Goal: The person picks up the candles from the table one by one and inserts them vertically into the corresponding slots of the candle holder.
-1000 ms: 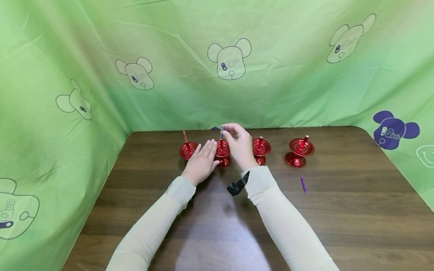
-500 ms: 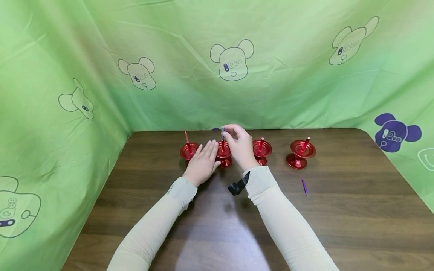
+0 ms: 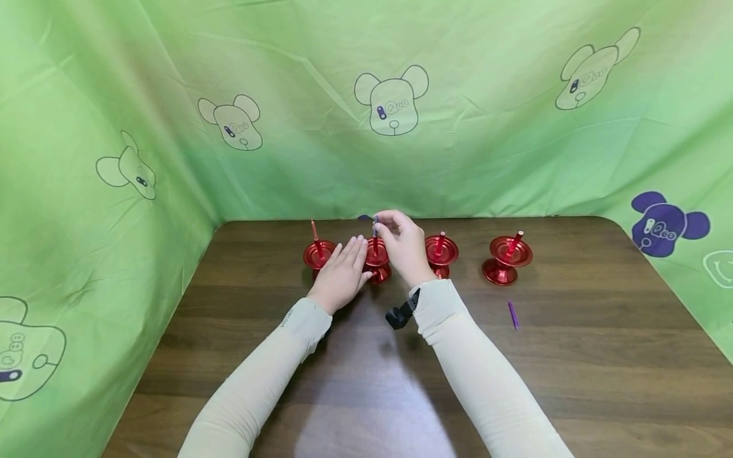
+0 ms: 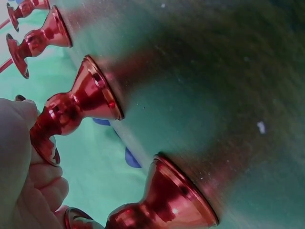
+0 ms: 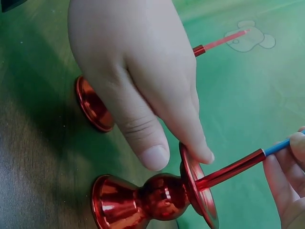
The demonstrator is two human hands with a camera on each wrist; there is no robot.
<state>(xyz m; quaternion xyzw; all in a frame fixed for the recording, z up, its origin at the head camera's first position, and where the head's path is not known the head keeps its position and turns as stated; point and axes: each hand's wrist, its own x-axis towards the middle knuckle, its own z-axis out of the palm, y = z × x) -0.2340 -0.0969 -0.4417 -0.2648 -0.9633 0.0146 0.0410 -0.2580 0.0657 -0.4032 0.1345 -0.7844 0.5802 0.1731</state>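
Observation:
Several red metal candle holders stand in a row on the table. My left hand [image 3: 339, 277] is at the second candle holder [image 5: 164, 195] from the left, its fingers straight in the head view. The holder's dish rim [image 5: 207, 200] lies between the thumb and index finger. My right hand [image 3: 405, 249] pinches a thin blue candle [image 5: 277, 147] between thumb and fingers. The candle's lower end meets the top of this holder's upright red tube [image 5: 233, 169]; how deep it sits cannot be seen. A red candle [image 3: 314, 230] stands in the leftmost holder [image 3: 318, 254].
Two more candle holders stand to the right, one [image 3: 441, 251] beside my right hand and another [image 3: 506, 257] farther along. A purple candle [image 3: 513, 315] lies on the wooden table [image 3: 584, 356]. A green printed cloth [image 3: 298, 165] hangs behind and at both sides.
Both hands stay at the second holder with the blue candle at its tube. The head view shifts slightly; nothing else visibly moves.

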